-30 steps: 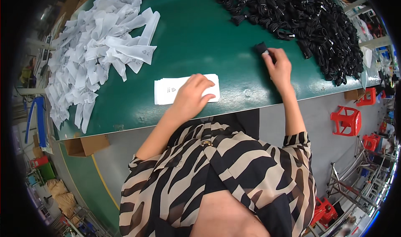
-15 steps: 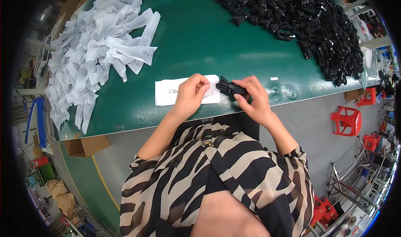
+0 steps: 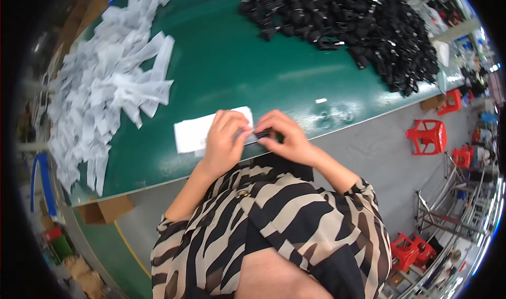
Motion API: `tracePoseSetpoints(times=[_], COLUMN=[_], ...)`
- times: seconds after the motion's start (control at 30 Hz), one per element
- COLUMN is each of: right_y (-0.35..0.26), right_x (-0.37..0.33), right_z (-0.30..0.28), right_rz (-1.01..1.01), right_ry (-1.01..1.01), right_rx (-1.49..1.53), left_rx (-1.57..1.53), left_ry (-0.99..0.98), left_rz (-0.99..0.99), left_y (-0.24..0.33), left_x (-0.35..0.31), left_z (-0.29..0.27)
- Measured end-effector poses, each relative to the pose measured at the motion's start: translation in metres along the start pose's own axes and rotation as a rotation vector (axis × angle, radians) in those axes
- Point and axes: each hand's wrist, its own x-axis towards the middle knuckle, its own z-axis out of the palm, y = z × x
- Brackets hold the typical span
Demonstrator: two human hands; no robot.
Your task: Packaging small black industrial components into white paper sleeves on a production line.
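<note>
the small black part [image 3: 262, 135] is dark, narrow and mostly hidden, pinched between the fingertips of the left hand [image 3: 225, 141] and the right hand [image 3: 287, 139], right at the near edge of the green table [image 3: 237, 72]. it meets the mouth of a flat white bag [image 3: 195, 133] under the left hand. crumpled white bags [image 3: 105, 99] heap far left, glossy black parts [image 3: 358, 25] pile far right. red plastic stools [image 3: 428, 135] stand on grey floor.

Open green table [image 3: 237, 72] is left at twelve o'clock of the hands, flanked by white bags [image 3: 105, 88] at ten and black parts [image 3: 358, 20] at one.
</note>
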Motion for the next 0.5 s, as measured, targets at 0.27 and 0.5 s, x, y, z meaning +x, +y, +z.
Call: tracePoseSetpoints(times=[0.27, 0.5], right_y=[0.002, 0.114], right_x=[0.032, 0.010], right_z=[-0.076, -0.226], right_rz=[-0.291, 0.337], right_ry=[0.546, 0.947], right_rx=[-0.640, -1.385], left_rx=[-0.866, -0.829], left_ry=[0.332, 0.551], left_rz=[-0.355, -0.327], left_y=[-0.023, -0.057], left_x=[0.023, 0.036], left_z=[-0.072, -0.126])
